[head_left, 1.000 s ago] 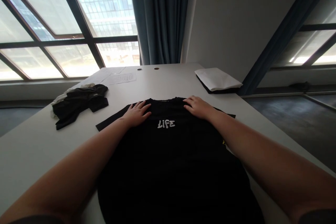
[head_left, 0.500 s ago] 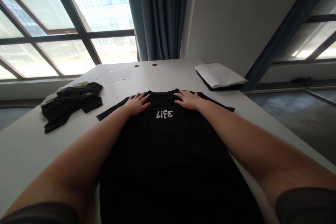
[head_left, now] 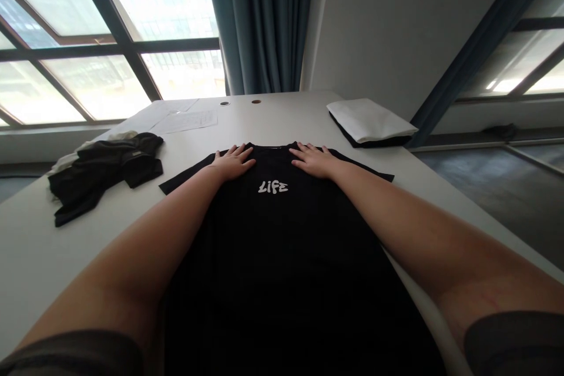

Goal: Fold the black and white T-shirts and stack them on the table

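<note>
A black T-shirt [head_left: 286, 258] lies spread flat, its collar toward the far side and its hem running out of view at the bottom. White lettering [head_left: 272, 187] on its chest appears upside down to me. My left hand [head_left: 232, 163] rests palm down by the left of the collar, fingers spread on the cloth. On the other side of the collar, my right hand [head_left: 312, 160] lies flat too, its fingers apart. Neither hand grips the fabric. My forearms cover parts of the shirt's sides and sleeves.
The white table [head_left: 273, 120] carries a crumpled heap of dark and pale clothes [head_left: 108, 167] at left. A folded white cloth [head_left: 370, 120] sits on something black at right. Paper sheets [head_left: 187, 121] lie at the back left, before a blue curtain [head_left: 264, 23].
Both hands have slid slightly outward and toward the shirt's shoulders, staying flat on it. The whole view has shifted a little, so the table's contents appear higher.
</note>
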`<action>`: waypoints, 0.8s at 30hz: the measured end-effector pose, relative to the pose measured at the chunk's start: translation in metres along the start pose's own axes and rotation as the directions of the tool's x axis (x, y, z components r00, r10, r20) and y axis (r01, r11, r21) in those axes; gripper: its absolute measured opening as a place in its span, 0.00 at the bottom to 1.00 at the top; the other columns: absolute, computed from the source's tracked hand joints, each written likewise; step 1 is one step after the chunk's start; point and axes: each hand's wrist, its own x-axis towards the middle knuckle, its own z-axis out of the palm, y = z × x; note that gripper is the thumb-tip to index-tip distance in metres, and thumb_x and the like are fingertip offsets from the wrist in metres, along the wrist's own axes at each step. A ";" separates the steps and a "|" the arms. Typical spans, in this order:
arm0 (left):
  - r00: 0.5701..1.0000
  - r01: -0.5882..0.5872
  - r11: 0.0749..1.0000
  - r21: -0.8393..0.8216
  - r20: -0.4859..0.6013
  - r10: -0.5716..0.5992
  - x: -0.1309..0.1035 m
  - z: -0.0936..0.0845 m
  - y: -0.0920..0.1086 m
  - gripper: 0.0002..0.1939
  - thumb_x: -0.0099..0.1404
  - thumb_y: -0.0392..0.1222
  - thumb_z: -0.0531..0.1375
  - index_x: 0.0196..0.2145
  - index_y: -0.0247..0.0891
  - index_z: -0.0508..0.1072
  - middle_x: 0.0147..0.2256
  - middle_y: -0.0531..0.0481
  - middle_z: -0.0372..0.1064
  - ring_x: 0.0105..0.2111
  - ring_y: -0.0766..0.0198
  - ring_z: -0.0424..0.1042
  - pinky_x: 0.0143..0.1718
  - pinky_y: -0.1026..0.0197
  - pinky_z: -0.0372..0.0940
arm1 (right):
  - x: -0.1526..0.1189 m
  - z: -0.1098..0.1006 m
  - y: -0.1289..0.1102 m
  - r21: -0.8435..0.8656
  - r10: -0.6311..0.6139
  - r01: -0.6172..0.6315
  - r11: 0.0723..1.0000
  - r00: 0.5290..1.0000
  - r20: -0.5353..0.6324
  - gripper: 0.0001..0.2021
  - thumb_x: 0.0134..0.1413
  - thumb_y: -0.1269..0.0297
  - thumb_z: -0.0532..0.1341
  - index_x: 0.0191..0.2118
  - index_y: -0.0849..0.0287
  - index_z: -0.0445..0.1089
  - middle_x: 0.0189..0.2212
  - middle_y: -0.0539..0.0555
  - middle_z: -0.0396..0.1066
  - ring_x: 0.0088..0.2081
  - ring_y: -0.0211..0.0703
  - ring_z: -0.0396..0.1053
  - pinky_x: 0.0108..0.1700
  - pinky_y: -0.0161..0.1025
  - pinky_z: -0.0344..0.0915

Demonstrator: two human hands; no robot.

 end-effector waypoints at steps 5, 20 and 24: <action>1.000 0.014 1.000 -0.009 -0.001 -0.014 0.000 0.000 -0.007 0.38 0.77 0.65 0.40 0.79 0.51 0.41 0.79 0.50 0.28 0.78 0.42 0.31 0.71 0.23 0.33 | 0.013 -0.004 0.009 0.009 0.006 -0.006 1.000 1.000 0.003 0.36 0.72 0.39 0.43 0.79 0.44 0.45 0.80 0.53 0.34 0.78 0.67 0.36 0.72 0.77 0.35; 0.993 0.103 0.994 0.020 -0.053 -0.102 -0.009 0.008 0.003 0.42 0.77 0.66 0.39 0.79 0.41 0.46 0.78 0.43 0.34 0.77 0.39 0.36 0.72 0.27 0.39 | 0.013 0.003 0.011 -0.020 -0.017 0.017 1.000 1.000 -0.019 0.41 0.72 0.39 0.44 0.80 0.58 0.44 0.80 0.60 0.36 0.78 0.62 0.38 0.77 0.60 0.39; 0.974 0.057 0.995 0.084 -0.222 -0.037 -0.024 0.000 0.001 0.34 0.79 0.60 0.39 0.74 0.46 0.60 0.76 0.44 0.49 0.74 0.42 0.50 0.71 0.31 0.44 | 0.000 -0.006 0.008 -0.078 -0.061 0.052 0.996 0.991 -0.121 0.37 0.72 0.42 0.48 0.78 0.56 0.52 0.79 0.59 0.43 0.78 0.65 0.39 0.76 0.62 0.39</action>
